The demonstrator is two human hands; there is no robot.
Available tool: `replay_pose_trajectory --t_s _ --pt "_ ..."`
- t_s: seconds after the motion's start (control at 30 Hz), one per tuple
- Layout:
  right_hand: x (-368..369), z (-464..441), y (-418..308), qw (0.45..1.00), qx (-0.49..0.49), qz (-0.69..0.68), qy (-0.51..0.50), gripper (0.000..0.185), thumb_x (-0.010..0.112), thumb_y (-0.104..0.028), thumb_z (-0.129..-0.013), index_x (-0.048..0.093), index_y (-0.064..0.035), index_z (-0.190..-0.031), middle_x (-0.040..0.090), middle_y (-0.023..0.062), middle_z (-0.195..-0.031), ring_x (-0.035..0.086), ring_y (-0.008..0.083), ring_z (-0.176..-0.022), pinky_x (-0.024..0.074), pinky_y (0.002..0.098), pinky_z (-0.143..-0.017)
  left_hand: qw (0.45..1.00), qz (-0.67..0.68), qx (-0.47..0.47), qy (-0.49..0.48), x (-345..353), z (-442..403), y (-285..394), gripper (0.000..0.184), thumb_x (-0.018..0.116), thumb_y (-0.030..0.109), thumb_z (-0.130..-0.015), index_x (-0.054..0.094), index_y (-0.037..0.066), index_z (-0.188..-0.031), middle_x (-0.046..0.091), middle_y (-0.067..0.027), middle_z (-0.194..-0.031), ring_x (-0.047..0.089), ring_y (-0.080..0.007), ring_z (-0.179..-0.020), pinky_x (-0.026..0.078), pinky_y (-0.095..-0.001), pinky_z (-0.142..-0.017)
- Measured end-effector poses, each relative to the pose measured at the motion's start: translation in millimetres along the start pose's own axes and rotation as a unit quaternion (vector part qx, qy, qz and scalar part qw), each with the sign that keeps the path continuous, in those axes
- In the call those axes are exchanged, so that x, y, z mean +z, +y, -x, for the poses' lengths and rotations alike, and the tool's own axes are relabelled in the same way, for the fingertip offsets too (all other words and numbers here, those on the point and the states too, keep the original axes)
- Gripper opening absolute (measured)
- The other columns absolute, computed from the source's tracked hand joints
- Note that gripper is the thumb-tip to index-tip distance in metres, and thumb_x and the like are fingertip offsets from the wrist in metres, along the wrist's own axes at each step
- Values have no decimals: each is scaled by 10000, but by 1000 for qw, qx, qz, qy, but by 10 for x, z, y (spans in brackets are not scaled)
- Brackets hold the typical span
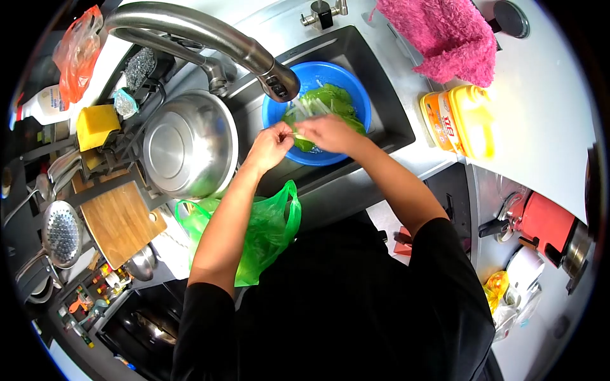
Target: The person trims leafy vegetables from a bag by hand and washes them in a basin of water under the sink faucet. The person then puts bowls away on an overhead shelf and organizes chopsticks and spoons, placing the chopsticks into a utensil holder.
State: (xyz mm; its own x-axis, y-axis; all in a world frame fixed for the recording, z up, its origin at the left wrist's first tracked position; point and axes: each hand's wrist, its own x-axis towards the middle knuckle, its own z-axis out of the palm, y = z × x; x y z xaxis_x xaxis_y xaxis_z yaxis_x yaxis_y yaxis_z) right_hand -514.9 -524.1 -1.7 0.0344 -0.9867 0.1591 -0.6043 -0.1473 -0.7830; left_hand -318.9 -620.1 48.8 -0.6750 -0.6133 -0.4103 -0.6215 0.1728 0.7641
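Note:
A blue basin (365, 101) stands in the dark sink, with green leafy vegetables (335, 98) and pale stalks lying in water inside it. Over the basin's near left rim, my left hand (272, 147) is closed in a pinch on a thin, pale piece that looks like a vegetable stem. My right hand (330, 133) meets it fingertip to fingertip above the greens; motion smears its fingers, and I cannot make out their grip. The faucet (279, 81) hangs over the basin's far left rim, just beyond both hands.
Left of the sink leans a large steel bowl (184, 145), with a green plastic bag (264, 228) hanging at the counter edge below it. A wooden cutting board (121, 222) lies farther left. Right of the sink stand a yellow jug (470, 124) and a pink cloth (441, 35).

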Motion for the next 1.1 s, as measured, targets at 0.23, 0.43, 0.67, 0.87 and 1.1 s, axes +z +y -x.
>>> replay_pose_trajectory --t_s 0.23,0.43,0.67,0.87,1.1 --pt "14 183 -385 994 8 27 -102 250 583 -218 -957 672 -5 -863 682 223 -813 667 432 -785 521 525 -751 998 -30 -3 -55 40 154 -5 172 683 185 -924 669 21 -973 703 -187 -860 698 -328 -825 528 -418 -746" --pt "-196 53 -202 981 -10 -25 -191 215 597 -225 -919 701 -41 -875 684 196 -770 672 387 -722 513 478 -686 993 -34 100 -58 50 172 102 107 648 122 -969 648 20 -999 645 -151 -853 604 -260 -759 494 -370 -732" --pt "141 24 274 927 151 -325 -110 234 587 -222 -936 727 -61 -1031 696 111 -784 660 151 -725 512 336 -702 992 34 125 4 -33 146 193 131 659 136 -978 643 24 -1045 657 -77 -854 590 -179 -766 489 -324 -738" --pt "-21 -17 318 980 167 -97 -41 354 590 -301 -1007 672 -65 -1258 734 155 -1098 700 340 -972 528 405 -877 995 80 48 24 -59 80 36 135 671 124 -966 635 18 -1041 678 -74 -842 589 -149 -755 488 -327 -723" --pt "-425 -198 -295 952 118 -198 -200 283 547 -280 -995 700 -52 -1063 738 145 -922 704 332 -874 533 422 -816 991 37 120 51 -83 59 150 108 671 113 -948 643 36 -1019 671 -121 -899 641 -263 -804 510 -365 -746"
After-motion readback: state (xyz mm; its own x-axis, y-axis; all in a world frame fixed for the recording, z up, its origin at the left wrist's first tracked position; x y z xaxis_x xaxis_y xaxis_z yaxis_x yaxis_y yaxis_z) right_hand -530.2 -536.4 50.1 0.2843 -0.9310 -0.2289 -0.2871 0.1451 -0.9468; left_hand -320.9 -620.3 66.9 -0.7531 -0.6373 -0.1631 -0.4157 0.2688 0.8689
